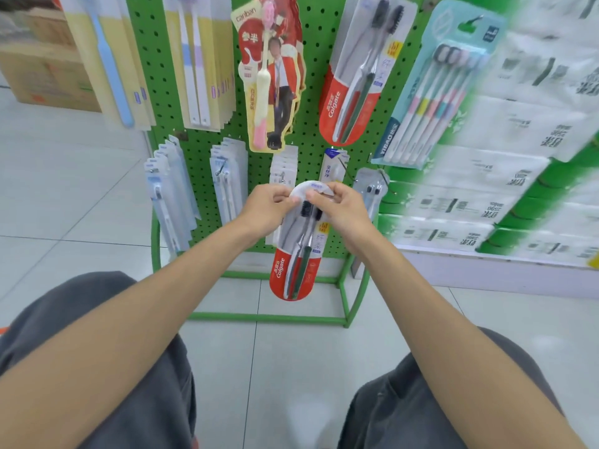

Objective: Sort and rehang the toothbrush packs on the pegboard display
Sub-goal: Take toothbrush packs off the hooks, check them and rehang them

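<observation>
A red-and-clear Colgate twin toothbrush pack (293, 264) hangs down in front of the lower part of the green pegboard (201, 134). My left hand (265, 209) and my right hand (343, 215) both pinch its rounded white top, left and right of the hang hole. A matching Colgate pack (359, 79) hangs higher on the board. Beside that one hang a red Canban single-brush pack (269, 79) and a teal multi-brush pack (437, 92). Behind my hands, pale packs (283, 166) sit on the lower hooks.
Yellow-backed brush packs (201, 59) and a blue-brush pack (110, 66) fill the upper left. Clear slim packs (171, 196) hang low on the left. Stacked tissue packs (518, 157) stand to the right. A cardboard box (42, 66) sits far left. My knees (97, 351) frame the tiled floor.
</observation>
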{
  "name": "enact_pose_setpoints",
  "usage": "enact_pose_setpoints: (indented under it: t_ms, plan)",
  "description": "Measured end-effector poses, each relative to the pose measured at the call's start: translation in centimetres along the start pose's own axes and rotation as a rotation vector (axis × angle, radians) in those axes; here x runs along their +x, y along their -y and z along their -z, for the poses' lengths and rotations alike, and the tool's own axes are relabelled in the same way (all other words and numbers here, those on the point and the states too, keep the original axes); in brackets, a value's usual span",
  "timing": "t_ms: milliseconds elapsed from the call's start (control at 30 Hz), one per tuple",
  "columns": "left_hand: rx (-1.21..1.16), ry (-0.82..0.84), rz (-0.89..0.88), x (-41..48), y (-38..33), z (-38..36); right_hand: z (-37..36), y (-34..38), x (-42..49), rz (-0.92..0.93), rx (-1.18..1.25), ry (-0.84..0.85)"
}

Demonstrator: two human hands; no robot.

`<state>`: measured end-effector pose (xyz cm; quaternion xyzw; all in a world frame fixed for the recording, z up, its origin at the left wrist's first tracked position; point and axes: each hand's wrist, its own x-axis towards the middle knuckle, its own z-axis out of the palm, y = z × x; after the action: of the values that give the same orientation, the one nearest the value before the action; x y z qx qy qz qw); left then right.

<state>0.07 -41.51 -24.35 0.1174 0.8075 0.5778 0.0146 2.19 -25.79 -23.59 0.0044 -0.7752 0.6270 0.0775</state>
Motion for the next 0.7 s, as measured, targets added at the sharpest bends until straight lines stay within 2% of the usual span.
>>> enact_pose_setpoints:
  t_ms: [133,267,333,533,700]
  plan:
    - [0.019,0.113,0.051,-0.7,0.0,0.8,-0.3,-0.3,0.0,0.001,0.045,-0.028]
    - [-0.097,0.057,0.065,-1.1,-0.2,1.5,-0.1,-0.2,-0.8,-0.04,0.101,0.078]
    - [-0.138,0.049,0.073,-1.3,-0.2,1.7,0.0,-0.3,-1.1,-0.004,0.059,0.111]
    - [-0.091,0.213,0.16,-1.7,-0.1,2.1,-0.3,-0.4,-1.7,0.019,0.079,0.057]
    - [-0.197,0.112,0.183,-1.4,0.0,2.8,0.4,-0.2,-1.7,-0.04,0.091,0.172]
